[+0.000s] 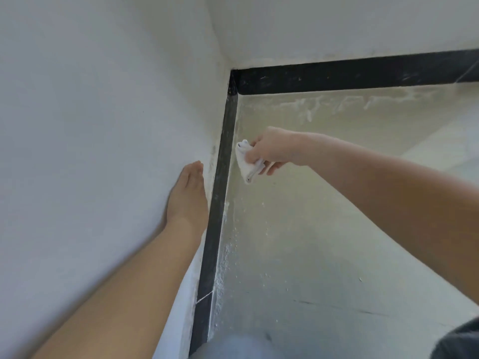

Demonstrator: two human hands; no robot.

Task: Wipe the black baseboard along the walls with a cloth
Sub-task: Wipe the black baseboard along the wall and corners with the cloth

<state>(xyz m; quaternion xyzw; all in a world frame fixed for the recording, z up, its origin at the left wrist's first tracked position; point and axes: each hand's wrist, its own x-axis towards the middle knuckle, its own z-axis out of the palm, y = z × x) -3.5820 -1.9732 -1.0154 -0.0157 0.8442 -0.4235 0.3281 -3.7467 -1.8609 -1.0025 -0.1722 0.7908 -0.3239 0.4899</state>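
My right hand (pixel 272 151) curls round a bunched white cloth (pixel 245 164), just right of the black baseboard (pixel 223 177). The cloth's length runs far to near, alongside the scuffed, dust-streaked strip leading to the far corner. My left hand (pixel 188 193) lies flat on the white wall (pixel 90 125).

Setting: corner of a bare interior room, possibly a home; the narrow view limits certainty. Evidence: two white plastered walls (pixel 103 99) meet, black baseboard (pixel 337 76) runs along both, pale glossy floor (pixel 324 242) carries white dusty smears (pixel 308 106).
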